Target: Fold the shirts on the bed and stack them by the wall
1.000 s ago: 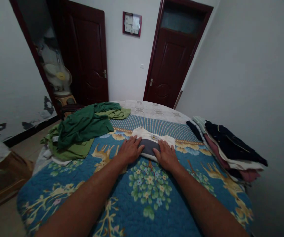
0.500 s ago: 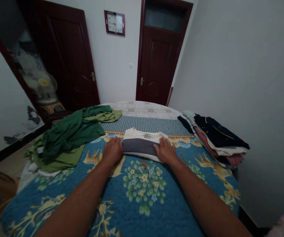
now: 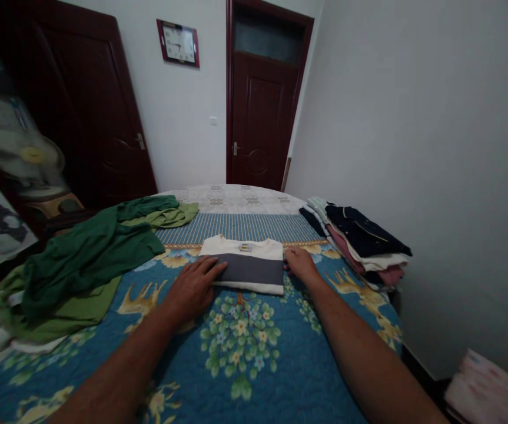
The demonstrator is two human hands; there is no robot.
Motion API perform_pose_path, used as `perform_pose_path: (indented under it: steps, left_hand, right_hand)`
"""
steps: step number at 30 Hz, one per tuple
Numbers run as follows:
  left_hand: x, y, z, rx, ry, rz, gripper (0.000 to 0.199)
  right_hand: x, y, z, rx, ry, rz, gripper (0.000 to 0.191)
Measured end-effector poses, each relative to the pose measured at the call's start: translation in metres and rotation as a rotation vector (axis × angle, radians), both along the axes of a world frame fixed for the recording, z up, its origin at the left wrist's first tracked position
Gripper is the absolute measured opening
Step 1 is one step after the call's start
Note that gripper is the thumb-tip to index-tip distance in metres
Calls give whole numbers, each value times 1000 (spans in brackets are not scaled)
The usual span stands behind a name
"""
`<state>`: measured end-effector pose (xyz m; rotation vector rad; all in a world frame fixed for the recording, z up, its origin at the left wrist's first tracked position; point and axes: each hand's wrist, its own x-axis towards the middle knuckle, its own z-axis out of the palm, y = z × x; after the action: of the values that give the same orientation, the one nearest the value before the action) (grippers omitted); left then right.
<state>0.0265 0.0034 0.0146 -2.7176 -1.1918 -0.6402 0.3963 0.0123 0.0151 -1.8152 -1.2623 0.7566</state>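
A folded white shirt with a wide grey band (image 3: 249,268) lies flat on the blue patterned cover, its collar label facing up at the far edge. My left hand (image 3: 196,285) rests over the shirt's left side with fingers spread on the grey band. Beside the right edge, my right hand (image 3: 298,262) has its fingers curled together near the cloth; whether they pinch anything is too small to tell.
Green garments (image 3: 95,247) lie in a loose heap on the left. A stack of folded clothes (image 3: 364,241) stands at the right. The table's far end has a white patterned cloth (image 3: 231,197). A pink-and-white item (image 3: 487,386) is low at the right.
My view has turned to the right. My left hand has slid further onto the shirt with its fingers spread. My right hand has moved off the grey band to beside the right edge, fingers curled.
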Motion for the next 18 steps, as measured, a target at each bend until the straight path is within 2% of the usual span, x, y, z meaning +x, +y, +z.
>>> perform_pose_path:
  steps: [3, 8, 14, 16, 18]
  left_hand:
    - [7, -2, -3, -20, 61, 48, 75]
    - [11, 3, -5, -24, 99, 159, 71]
    - [15, 6, -10, -45, 28, 175, 75]
    - [15, 7, -11, -68, 13, 179, 77]
    - [14, 7, -10, -89, 4, 190, 77]
  right_hand:
    - [-4, 3, -2, -107, 284, 2, 21]
    - [-12, 1, 0, -189, 445, 58, 22]
    - [-30, -2, 6, -275, 788, 121, 16]
    - [-38, 1, 7, -276, 856, 128, 14]
    - [-47, 4, 8, -210, 871, 122, 11]
